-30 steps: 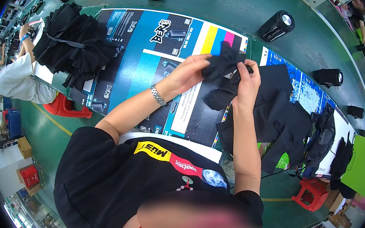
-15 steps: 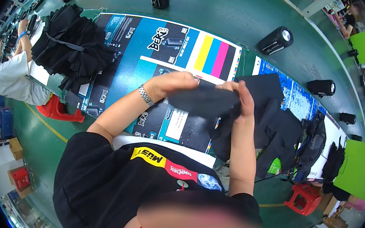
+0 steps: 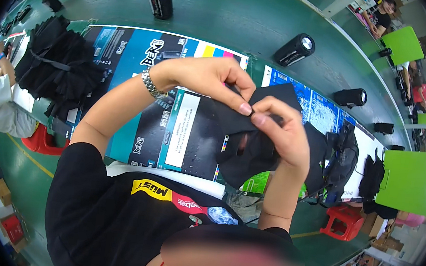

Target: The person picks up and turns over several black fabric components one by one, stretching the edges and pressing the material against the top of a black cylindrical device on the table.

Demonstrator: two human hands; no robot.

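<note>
A limp black cloth piece (image 3: 245, 168) hangs from both hands, with a slit-like opening near its middle. My left hand (image 3: 213, 81), wearing a metal watch, pinches the top edge between thumb and fingertips. Right beside it, my right hand (image 3: 286, 133) pinches the same edge, thumb against forefinger. The fingertips of both hands almost meet; what exactly lies between them is too small to make out. Behind and to the right, more black cloth (image 3: 282, 93) lies loosely spread over the table.
On the left is a large bundle of black cloth pieces (image 3: 49, 64) bound by a grey strip. Printed sheets (image 3: 126, 72) cover the table. Several black cylindrical speakers (image 3: 294, 49) stand along the green conveyor (image 3: 225, 17). A co-worker's arm (image 3: 7, 67) shows at far left, red stools (image 3: 343, 223) below.
Both hands have come together at the cloth's edge, where before they held it apart and stretched. The cloth now hangs down. The whole view has shifted slightly.
</note>
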